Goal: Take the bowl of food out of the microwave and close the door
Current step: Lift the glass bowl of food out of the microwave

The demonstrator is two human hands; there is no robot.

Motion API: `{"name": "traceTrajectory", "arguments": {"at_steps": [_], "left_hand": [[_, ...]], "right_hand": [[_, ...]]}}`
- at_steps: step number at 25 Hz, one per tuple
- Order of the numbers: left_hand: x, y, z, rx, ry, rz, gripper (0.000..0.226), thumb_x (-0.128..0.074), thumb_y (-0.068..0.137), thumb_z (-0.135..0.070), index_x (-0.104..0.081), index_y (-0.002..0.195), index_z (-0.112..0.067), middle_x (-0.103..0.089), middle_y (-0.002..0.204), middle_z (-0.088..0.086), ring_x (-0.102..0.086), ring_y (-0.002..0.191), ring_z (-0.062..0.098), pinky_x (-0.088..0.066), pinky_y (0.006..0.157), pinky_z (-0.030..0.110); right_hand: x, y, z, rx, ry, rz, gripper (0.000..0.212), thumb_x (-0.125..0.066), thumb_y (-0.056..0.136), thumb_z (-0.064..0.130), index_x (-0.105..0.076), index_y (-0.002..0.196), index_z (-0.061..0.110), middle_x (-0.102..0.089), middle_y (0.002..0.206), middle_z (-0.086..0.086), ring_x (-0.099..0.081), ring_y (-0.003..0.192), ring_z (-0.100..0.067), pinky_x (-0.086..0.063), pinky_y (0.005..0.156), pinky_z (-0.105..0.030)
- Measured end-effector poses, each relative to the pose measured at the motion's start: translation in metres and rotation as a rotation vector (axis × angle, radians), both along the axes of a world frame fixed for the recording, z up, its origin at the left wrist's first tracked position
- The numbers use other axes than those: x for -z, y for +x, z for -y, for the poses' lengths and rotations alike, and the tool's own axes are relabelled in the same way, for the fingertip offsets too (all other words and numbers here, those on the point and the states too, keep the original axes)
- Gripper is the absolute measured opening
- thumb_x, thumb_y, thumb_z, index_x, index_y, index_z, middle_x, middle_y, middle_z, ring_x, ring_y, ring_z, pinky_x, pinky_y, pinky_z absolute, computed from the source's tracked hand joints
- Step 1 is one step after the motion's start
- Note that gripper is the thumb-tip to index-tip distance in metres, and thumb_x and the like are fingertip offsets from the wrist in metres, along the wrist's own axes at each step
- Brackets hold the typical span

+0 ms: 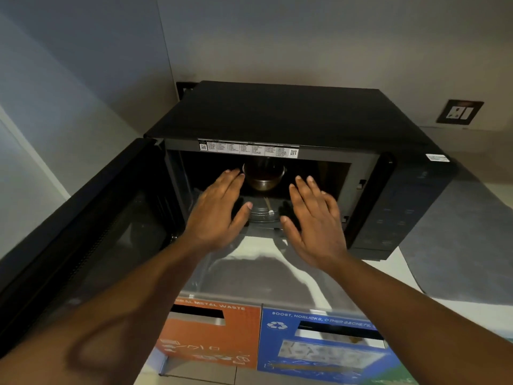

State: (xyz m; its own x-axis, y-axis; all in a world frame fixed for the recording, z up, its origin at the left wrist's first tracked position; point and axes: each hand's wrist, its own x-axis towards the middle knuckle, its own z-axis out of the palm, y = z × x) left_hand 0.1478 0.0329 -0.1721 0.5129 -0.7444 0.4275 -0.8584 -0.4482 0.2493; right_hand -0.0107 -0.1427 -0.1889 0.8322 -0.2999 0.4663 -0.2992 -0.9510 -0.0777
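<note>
A black microwave stands on a white counter, and its door hangs wide open to the left. Inside the dark cavity a brown bowl sits on the glass turntable; its contents are too dark to make out. My left hand reaches into the opening left of the bowl, fingers spread, with the fingertips near the rim. My right hand is at the opening on the bowl's right side, also spread and apart from the bowl. Neither hand holds anything.
The microwave's control panel is on its right side. A wall socket sits at the back right. Below the white counter edge stand an orange waste bin and a blue recycling bin. A wall rises on the left.
</note>
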Motion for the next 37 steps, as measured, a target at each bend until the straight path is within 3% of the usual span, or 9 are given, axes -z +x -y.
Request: {"name": "traceTrajectory", "arguments": {"at_steps": [5,9,12,15,18,21,27,34,37], "left_hand": [[0.036,0.023,0.050,-0.031,-0.197,-0.439,0.040,-0.042,0.105,-0.032,-0.050,0.137,-0.009,-0.051,0.139,0.014,-0.046,0.133,0.029,-0.029,0.102,0.025],[0.045,0.050,0.092,-0.167,-0.526,-0.794,0.043,-0.043,0.102,-0.041,-0.055,0.135,-0.016,-0.059,0.135,0.011,-0.052,0.128,0.029,-0.038,0.107,0.036],[0.045,0.065,0.117,-0.223,-0.747,-0.953,0.044,-0.044,0.101,-0.040,-0.057,0.136,-0.017,-0.061,0.136,0.010,-0.055,0.124,0.028,-0.042,0.107,0.039],[0.053,0.083,0.140,-0.247,-0.883,-1.021,0.044,-0.045,0.096,-0.042,-0.064,0.126,-0.015,-0.066,0.126,0.013,-0.061,0.115,0.031,-0.048,0.100,0.041],[0.062,0.108,0.161,-0.298,-1.011,-1.050,0.054,-0.045,0.082,-0.042,-0.069,0.114,-0.006,-0.069,0.118,0.021,-0.063,0.111,0.040,-0.050,0.100,0.052],[0.064,0.114,0.170,-0.283,-1.026,-1.078,0.039,-0.044,0.094,-0.027,-0.068,0.109,0.000,-0.069,0.112,0.024,-0.065,0.102,0.038,-0.051,0.090,0.044],[0.071,0.121,0.173,-0.241,-1.025,-1.132,0.029,-0.043,0.103,-0.023,-0.064,0.085,-0.015,-0.065,0.093,0.014,-0.060,0.080,0.025,-0.048,0.073,0.038],[0.049,0.083,0.155,-0.168,-1.198,-1.268,0.013,-0.053,0.097,-0.013,-0.066,0.097,-0.011,-0.064,0.078,0.005,-0.061,0.061,0.015,-0.048,0.046,0.019],[0.041,0.062,0.140,-0.216,-1.241,-1.317,0.022,-0.055,0.082,-0.011,-0.068,0.099,-0.005,-0.065,0.088,0.012,-0.063,0.074,0.025,-0.053,0.060,0.028]], "right_hand": [[0.022,0.055,0.016,-0.027,0.388,0.119,0.048,-0.035,0.102,0.045,-0.046,0.137,0.016,-0.056,0.134,-0.008,-0.051,0.128,-0.026,-0.037,0.106,-0.041],[0.019,0.093,0.033,0.048,0.748,0.242,0.045,-0.040,0.104,0.034,-0.045,0.144,0.015,-0.058,0.135,-0.019,-0.053,0.124,-0.035,-0.035,0.087,-0.024],[0.020,0.126,0.049,0.160,1.102,0.328,0.052,-0.036,0.103,0.044,-0.035,0.152,0.026,-0.044,0.154,-0.010,-0.042,0.140,-0.030,-0.031,0.106,-0.028],[0.029,0.156,0.060,0.141,1.291,0.520,0.045,-0.037,0.102,0.037,-0.053,0.140,0.018,-0.055,0.142,-0.012,-0.050,0.130,-0.031,-0.036,0.111,-0.038],[0.035,0.177,0.062,0.166,1.349,0.639,0.046,-0.041,0.099,0.040,-0.060,0.131,0.012,-0.061,0.135,-0.016,-0.055,0.124,-0.032,-0.041,0.108,-0.047],[0.039,0.187,0.061,0.194,1.319,0.635,0.053,-0.040,0.094,0.045,-0.061,0.129,0.010,-0.061,0.133,-0.019,-0.056,0.122,-0.036,-0.042,0.106,-0.050],[0.047,0.191,0.052,0.128,1.335,0.628,0.035,-0.040,0.102,0.033,-0.062,0.119,0.011,-0.065,0.112,-0.016,-0.062,0.102,-0.031,-0.050,0.095,-0.047],[0.032,0.163,0.035,0.040,1.534,0.757,0.020,-0.053,0.092,0.020,-0.070,0.102,0.015,-0.073,0.097,-0.008,-0.070,0.088,-0.026,-0.059,0.073,-0.034],[0.021,0.138,0.021,0.054,1.588,0.721,0.026,-0.047,0.092,0.014,-0.068,0.099,0.001,-0.067,0.085,-0.012,-0.065,0.079,-0.027,-0.054,0.068,-0.035]]}}
